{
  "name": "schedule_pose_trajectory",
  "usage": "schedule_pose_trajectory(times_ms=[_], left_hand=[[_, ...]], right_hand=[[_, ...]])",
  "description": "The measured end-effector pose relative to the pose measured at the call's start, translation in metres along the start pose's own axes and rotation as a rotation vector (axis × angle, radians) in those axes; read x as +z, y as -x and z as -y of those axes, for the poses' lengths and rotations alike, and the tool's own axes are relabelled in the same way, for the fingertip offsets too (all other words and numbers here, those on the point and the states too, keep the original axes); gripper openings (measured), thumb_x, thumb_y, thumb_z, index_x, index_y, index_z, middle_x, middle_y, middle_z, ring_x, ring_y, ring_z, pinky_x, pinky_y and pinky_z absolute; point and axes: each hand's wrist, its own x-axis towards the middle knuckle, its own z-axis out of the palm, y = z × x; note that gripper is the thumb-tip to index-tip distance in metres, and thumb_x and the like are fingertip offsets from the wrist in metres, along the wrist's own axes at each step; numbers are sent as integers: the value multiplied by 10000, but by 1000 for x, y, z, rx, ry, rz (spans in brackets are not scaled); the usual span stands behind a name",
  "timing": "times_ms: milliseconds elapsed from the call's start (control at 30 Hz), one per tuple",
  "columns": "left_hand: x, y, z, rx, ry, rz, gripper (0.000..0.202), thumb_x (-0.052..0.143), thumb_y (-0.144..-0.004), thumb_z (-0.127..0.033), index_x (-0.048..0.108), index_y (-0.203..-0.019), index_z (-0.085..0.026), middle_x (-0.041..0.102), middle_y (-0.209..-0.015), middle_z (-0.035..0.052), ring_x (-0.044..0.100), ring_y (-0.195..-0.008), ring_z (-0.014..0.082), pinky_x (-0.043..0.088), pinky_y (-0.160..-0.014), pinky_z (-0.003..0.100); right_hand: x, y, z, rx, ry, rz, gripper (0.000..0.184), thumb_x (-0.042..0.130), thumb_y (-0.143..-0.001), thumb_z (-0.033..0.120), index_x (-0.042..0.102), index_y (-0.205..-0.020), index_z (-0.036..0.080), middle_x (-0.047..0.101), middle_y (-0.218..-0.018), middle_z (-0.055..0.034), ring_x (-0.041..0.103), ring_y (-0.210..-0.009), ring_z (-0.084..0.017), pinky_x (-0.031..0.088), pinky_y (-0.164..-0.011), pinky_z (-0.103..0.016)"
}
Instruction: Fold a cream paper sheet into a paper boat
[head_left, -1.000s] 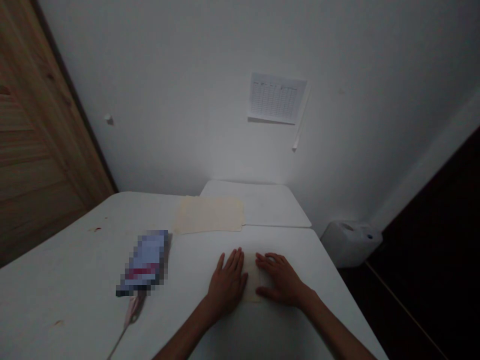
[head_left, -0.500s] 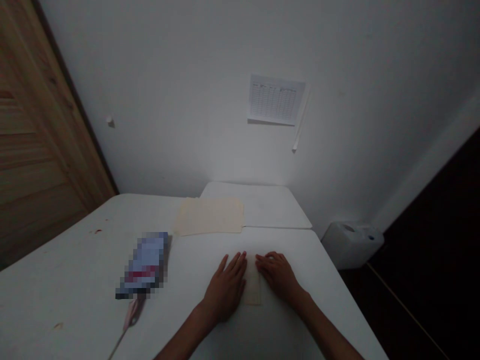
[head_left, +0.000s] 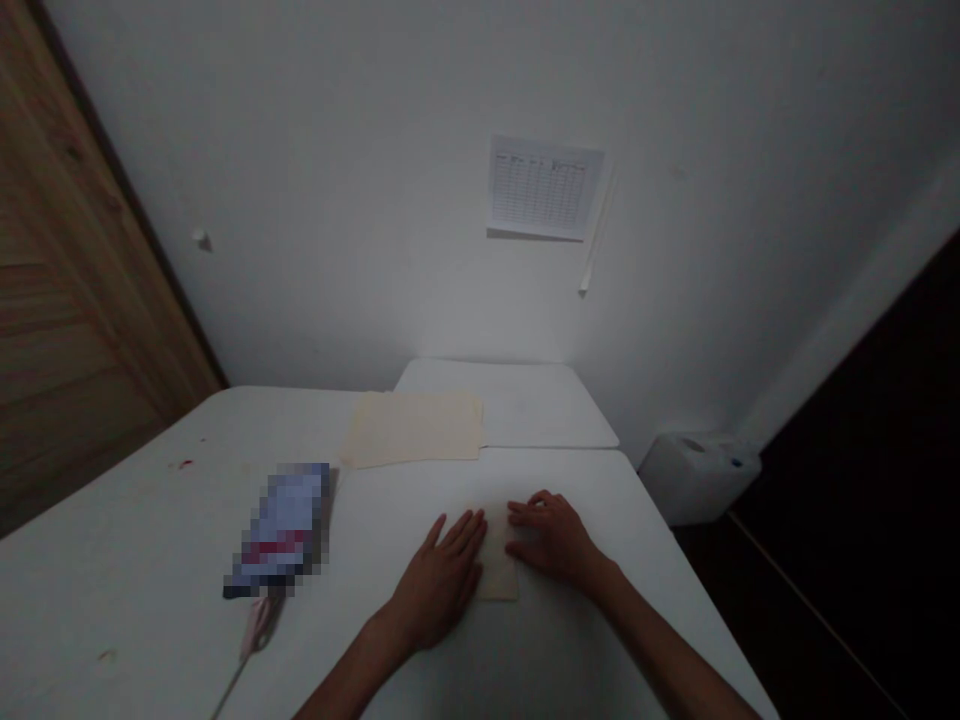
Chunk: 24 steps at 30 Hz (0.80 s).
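A narrow cream rectangle [head_left: 498, 575], which looks like folded paper, lies flat on the white table between my two hands. My left hand [head_left: 442, 575] rests along its left side, fingers stretched out and touching that edge. Over the right edge, my right hand [head_left: 556, 538] has bent fingers, with a gap between thumb and forefinger; its fingertips are at the paper. Parts of both long edges are hidden under the fingers.
A larger cream sheet [head_left: 416, 428] lies toward the back of the table [head_left: 600, 640]. On the left is a blurred-out blue item [head_left: 281, 530] with a cord below it. A printed sheet [head_left: 544, 188] hangs on the wall. A white container [head_left: 697, 475] stands beyond the right edge.
My right thumb has spread away from the fingers. My left hand has shifted slightly left, and the cream rectangle shows a little wider. The whole view has moved slightly.
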Motion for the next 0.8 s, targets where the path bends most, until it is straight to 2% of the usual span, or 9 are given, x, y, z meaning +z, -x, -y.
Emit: schedule_pose_trajectory(times_ms=[333,633,733,800], left_hand=[[-1,4,3,-9,25,-14,527,298,-986,-368,218,-1483,-213,270,-1532,68,266,-1396,221,225,-1133,444],[-12,19,10,-24,35,7,617,325,-963,-479,146,-1498,-230,269,-1533,67,294,-1384,245,220,-1123,452],[-16,12,9,-65,69,0,532,336,-963,-471,329,-1436,-227,375,-1487,76,364,-1343,248,262,-1098,455],[-17,1,8,-135,96,-31,404,363,-960,-434,519,-1269,-225,500,-1385,83,450,-1266,245,331,-1048,436]], right_hand=[[0,15,-5,-32,-86,106,983,650,-563,790,469,-1363,249,416,-1453,-50,330,-1309,-326,234,-1080,-459],[-1,17,-5,-22,-125,150,1064,658,-526,803,424,-1395,235,357,-1488,-57,274,-1352,-331,185,-1114,-458],[0,17,-6,-21,-128,147,1071,664,-520,800,429,-1393,226,353,-1489,-65,267,-1356,-335,179,-1117,-463],[1,17,-7,-25,-128,143,1061,665,-528,792,428,-1393,226,345,-1493,-61,260,-1361,-333,173,-1122,-462]])
